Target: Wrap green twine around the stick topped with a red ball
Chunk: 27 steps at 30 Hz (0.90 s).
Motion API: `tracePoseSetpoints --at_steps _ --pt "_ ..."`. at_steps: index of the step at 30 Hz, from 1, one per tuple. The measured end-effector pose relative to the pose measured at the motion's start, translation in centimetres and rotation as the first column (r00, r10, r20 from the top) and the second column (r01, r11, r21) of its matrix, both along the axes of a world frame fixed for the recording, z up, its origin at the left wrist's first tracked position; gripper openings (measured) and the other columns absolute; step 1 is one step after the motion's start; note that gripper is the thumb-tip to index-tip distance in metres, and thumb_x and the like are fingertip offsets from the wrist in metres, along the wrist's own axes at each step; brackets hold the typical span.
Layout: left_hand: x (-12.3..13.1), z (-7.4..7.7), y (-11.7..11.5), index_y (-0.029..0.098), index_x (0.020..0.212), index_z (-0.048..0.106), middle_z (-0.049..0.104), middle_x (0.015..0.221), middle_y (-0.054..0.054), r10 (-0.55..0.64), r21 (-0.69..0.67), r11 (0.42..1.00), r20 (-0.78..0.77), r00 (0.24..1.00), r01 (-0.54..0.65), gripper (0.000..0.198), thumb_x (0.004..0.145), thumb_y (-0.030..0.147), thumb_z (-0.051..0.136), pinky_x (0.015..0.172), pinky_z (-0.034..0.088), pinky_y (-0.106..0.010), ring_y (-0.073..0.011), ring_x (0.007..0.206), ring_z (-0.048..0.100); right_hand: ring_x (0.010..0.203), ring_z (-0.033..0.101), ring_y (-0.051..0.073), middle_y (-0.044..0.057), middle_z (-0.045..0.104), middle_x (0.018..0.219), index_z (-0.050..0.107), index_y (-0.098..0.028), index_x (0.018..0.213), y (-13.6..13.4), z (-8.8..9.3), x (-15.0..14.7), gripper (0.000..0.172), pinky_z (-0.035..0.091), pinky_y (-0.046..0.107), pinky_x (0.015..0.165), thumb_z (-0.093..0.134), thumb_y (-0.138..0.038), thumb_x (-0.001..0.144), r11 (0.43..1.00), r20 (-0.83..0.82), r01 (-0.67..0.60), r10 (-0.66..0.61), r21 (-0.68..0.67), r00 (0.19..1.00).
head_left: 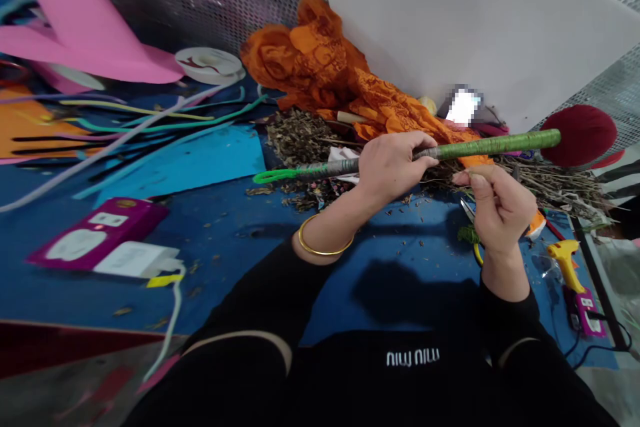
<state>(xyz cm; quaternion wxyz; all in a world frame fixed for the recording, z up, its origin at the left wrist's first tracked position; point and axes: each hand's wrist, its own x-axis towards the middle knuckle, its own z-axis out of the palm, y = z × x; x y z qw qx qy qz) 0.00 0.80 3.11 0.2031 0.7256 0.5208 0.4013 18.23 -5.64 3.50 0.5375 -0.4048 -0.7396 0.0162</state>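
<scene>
A long stick wound in green and grey thread (pixel 493 145) lies level above the table. At its right end is a dark red round padded head (pixel 585 135); from its left end sticks a bright green loop (pixel 275 176). My left hand (pixel 387 163) is closed around the stick's middle, thumb and forefinger pinching it. Just below the green section, my right hand (pixel 500 200) pinches a thin, barely visible strand of thread between thumb and forefinger. Under my right hand lie scissors (pixel 467 209), partly hidden, and a clump of green yarn (pixel 469 235).
Dried plant stems (pixel 300 140) and orange cloth (pixel 320 67) lie behind the stick, against a white board (pixel 450 20). Craft strips (pixel 175 120), a ribbon roll (pixel 209 64) and a purple box (pixel 100 230) are at left. A yellow glue gun (pixel 567 260) lies at right.
</scene>
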Motion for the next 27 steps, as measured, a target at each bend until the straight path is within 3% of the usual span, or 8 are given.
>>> tracePoseSetpoints --at_steps 10,15,20,27 --pt "0.7 -0.3 -0.7 0.026 0.109 0.083 0.085 0.106 -0.003 -0.038 0.082 0.995 -0.232 0.972 0.058 0.023 0.090 0.030 0.072 0.079 0.051 -0.033 -0.0270 0.100 0.077 0.091 0.078 0.017 0.001 0.078 0.089 0.073 -0.026 0.095 2.4 -1.2 -0.1 0.024 0.064 0.035 0.088 0.056 -0.039 0.106 0.987 -0.231 -0.156 0.147 -0.023 0.962" --pt "1.0 -0.8 -0.9 0.026 0.110 0.082 0.084 0.103 -0.003 -0.054 0.147 0.984 -0.317 0.947 0.105 0.026 0.089 0.023 0.066 0.074 0.050 -0.032 -0.0261 0.097 0.077 0.095 0.076 0.019 0.002 0.074 0.088 0.068 -0.025 0.090 3.3 -1.6 0.2 0.032 0.063 0.036 0.088 0.053 -0.047 0.107 0.985 -0.213 -0.158 0.140 -0.071 0.967" --pt "1.3 -1.2 -1.0 0.022 0.107 0.081 0.083 0.098 -0.008 -0.047 0.206 0.969 -0.389 0.920 0.137 0.025 0.090 0.023 0.063 0.071 0.049 -0.035 -0.0287 0.092 0.076 0.095 0.074 0.016 0.002 0.076 0.092 0.066 -0.025 0.092 4.0 -1.7 0.5 0.030 0.060 0.033 0.089 0.051 -0.044 0.108 0.979 -0.223 -0.180 0.155 -0.093 0.962" --pt "1.4 -1.9 -0.6 0.025 0.124 0.075 0.082 0.098 -0.005 -0.089 0.353 0.895 -0.459 0.884 0.273 0.034 0.097 0.025 0.054 0.067 0.045 -0.033 -0.0229 0.083 0.073 0.091 0.072 0.015 0.002 0.076 0.092 0.063 -0.023 0.088 3.9 -1.1 0.9 0.034 0.059 0.030 0.085 0.050 -0.046 0.108 0.977 -0.156 -0.110 0.081 -0.184 0.984"
